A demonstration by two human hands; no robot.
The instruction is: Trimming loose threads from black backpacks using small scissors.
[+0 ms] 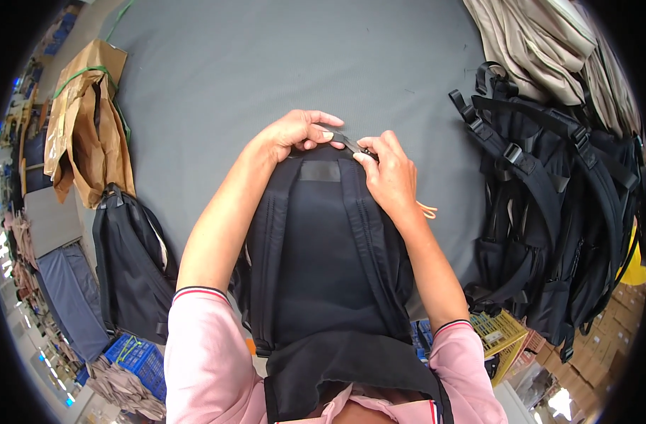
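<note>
Black backpack lies straps-up at the grey table's near edge against the person's body, steadying it while the left hand and right hand pinch its top handle between fingertips.

We see a wide grey work table filling the upper view. Beige fabric hangs at its upper right. Brown paper wrapping lies at the table's left edge. Below, blue crates and a yellow crate stand on the floor, with cardboard boxes at lower right.
</note>
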